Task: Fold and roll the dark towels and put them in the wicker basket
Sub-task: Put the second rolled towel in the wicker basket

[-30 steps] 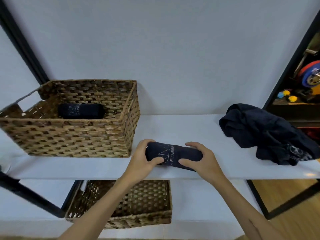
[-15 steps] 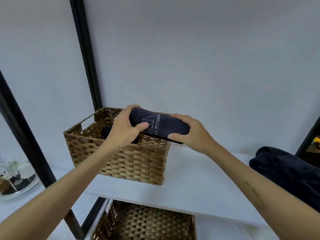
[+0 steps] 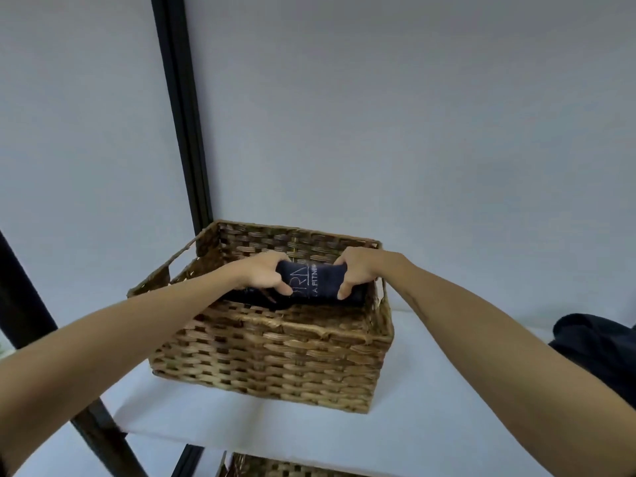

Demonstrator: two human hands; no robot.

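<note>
1. We have the rolled dark towel [image 3: 315,281] inside the wicker basket [image 3: 275,356], low between its walls, with white lettering facing up.
2. Our left hand [image 3: 261,277] has its grip curled round the roll's left end, thumb in front and fingers over the top; our right hand [image 3: 358,271] pinches the right end the same way. Both grips are closed on the towel.
3. We judge the roll light and soft: it gives under the fingers, and nothing but its own fold holds it together, so it could spring loose once let go.
4. Holding it at the two ends looks right to us, since that keeps the layers pressed shut; a hold at the middle alone might let the ends fan out.
5. Something dark lies under or beside the roll in the basket, likely another towel, though we cannot tell its shape.
6. A heap of dark cloth [image 3: 599,346] waits at the right on the white shelf [image 3: 430,438], unfolded and limp.
</note>
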